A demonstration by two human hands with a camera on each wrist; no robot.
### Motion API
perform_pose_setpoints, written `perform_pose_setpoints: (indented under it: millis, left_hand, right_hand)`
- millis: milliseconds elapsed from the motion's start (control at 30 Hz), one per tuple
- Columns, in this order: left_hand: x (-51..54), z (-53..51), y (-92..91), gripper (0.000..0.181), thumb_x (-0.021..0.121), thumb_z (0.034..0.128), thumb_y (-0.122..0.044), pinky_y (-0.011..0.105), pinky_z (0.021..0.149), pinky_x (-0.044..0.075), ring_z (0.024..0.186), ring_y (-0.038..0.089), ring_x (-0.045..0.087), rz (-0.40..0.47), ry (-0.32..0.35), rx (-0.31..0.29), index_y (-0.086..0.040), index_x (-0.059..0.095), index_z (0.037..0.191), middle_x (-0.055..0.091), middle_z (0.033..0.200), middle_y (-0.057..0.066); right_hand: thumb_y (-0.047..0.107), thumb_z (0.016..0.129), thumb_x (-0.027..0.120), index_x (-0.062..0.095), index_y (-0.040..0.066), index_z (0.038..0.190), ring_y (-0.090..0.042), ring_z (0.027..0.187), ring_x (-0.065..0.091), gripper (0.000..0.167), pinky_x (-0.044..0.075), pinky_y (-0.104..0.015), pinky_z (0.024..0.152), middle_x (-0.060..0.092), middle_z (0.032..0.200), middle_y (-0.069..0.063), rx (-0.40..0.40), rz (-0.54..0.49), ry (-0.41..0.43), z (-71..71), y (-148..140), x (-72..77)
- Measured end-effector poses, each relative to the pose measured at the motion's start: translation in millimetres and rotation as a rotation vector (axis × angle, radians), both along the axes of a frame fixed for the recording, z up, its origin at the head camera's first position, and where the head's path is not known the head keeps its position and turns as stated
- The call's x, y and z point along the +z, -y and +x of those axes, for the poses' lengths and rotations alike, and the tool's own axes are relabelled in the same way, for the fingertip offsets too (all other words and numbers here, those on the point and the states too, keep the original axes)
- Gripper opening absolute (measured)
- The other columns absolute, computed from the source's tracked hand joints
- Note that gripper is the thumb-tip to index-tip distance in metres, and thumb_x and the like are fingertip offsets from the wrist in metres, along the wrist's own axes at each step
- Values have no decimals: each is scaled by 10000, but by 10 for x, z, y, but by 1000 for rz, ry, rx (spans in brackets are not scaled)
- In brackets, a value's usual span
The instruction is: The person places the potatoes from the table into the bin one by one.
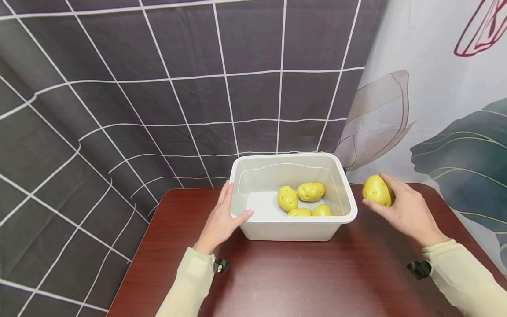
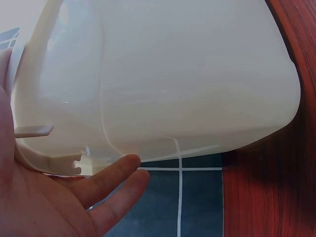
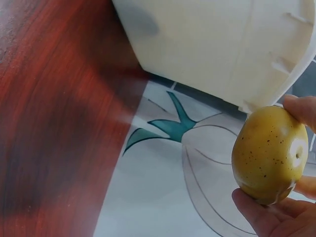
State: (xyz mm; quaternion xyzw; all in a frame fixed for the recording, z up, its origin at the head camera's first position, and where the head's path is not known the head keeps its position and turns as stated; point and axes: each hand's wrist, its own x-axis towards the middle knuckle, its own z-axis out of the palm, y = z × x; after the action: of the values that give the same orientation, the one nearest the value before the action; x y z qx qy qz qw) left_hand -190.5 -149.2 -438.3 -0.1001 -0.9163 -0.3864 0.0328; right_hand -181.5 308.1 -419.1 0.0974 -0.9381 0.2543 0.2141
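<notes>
A pale plastic bin (image 1: pixel 293 229) stands on the table, with several yellow potatoes (image 1: pixel 310 192) lying inside toward its right. My left hand (image 1: pixel 219 220) holds the bin at its near left corner, thumb over the rim and fingers along the outer left wall. In the left wrist view, two fingertips (image 2: pixel 131 162) lie against the outside of the bin. Just right of the bin, my right hand (image 1: pixel 408 209) grips another yellow potato (image 3: pixel 269 155) between thumb and fingers, raised above the table. Small dark specks dot its skin. The bin's front wall partly hides the nearest potatoes.
The reddish-brown wooden table (image 1: pixel 317 277) extends in front of the bin and to both sides. Behind and to the left hangs a dark cloth (image 1: pixel 253 97) with white grid lines. A pale cloth with leaf drawings (image 1: pixel 439 110) hangs at the right.
</notes>
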Motion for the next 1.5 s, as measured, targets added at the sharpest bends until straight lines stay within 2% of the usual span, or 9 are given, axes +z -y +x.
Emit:
perform_pose_setpoints:
  millis: [200,367,500,667,733,900,1067,1333,1500]
  left_hand:
    - [-2,3,3,1008,684,877,-600,529,1126,341,1454,267,341,-2,-5,5,-148,180,1624,89,1681,-87]
    - [-8,6,3,1006,684,878,-598,542,1118,348,1449,286,351,5,-26,-2,-129,193,1620,114,1684,-28]
    - [-14,-1,5,1005,681,876,-605,535,1120,348,1446,273,355,1,-18,2,-142,191,1622,105,1682,-64]
    - [-15,-8,10,1005,683,876,-601,546,1112,356,1440,289,364,-5,-26,-3,-133,196,1620,121,1684,-15]
    - [-15,-9,11,1004,685,877,-598,551,1110,356,1439,295,365,-4,-29,-4,-129,198,1619,129,1683,5]
    - [-18,-10,12,1007,683,875,-604,544,1116,350,1444,286,357,-3,-18,-2,-142,190,1622,115,1684,-32]
    - [-23,-9,11,1007,679,875,-610,549,1113,352,1444,287,356,-3,-19,-2,-143,191,1622,119,1684,-15]
    - [-17,-1,5,1008,680,878,-603,532,1119,350,1451,276,348,-3,-20,-5,-137,185,1622,107,1685,-25]
    - [-21,0,7,1009,678,883,-600,527,1123,346,1451,278,349,-1,-38,-10,-116,186,1619,109,1685,-18]
  right_hand:
    - [329,775,864,504,-23,1431,-512,1119,528,827,424,-657,837,541,1352,-304,-4,-16,-11,17,28,49]
    - [326,773,866,518,-7,1415,-487,1106,540,802,433,-638,818,548,1347,-284,2,-11,-15,28,53,77]
    - [312,761,874,533,-7,1397,-477,1092,553,789,442,-623,812,560,1333,-276,4,-6,-36,29,75,111]
    - [304,753,879,538,1,1394,-463,1084,559,788,446,-608,799,563,1330,-268,9,-6,-44,31,97,147]
    - [303,749,883,543,10,1392,-447,1071,565,784,448,-592,786,567,1325,-257,14,-6,-48,32,109,157]
    - [292,736,893,559,35,1377,-389,1000,587,768,439,-525,750,597,1277,-219,27,3,-74,29,142,178]
    - [282,735,894,552,32,1393,-373,1012,585,782,400,-442,759,597,1287,-207,37,-8,-85,28,169,206]
    - [298,746,890,519,38,1437,-394,1103,565,826,422,-518,806,566,1352,-214,44,-31,-59,41,212,237]
    - [300,736,899,535,65,1424,-352,1030,580,813,382,-354,774,587,1321,-179,49,-22,-77,37,225,247]
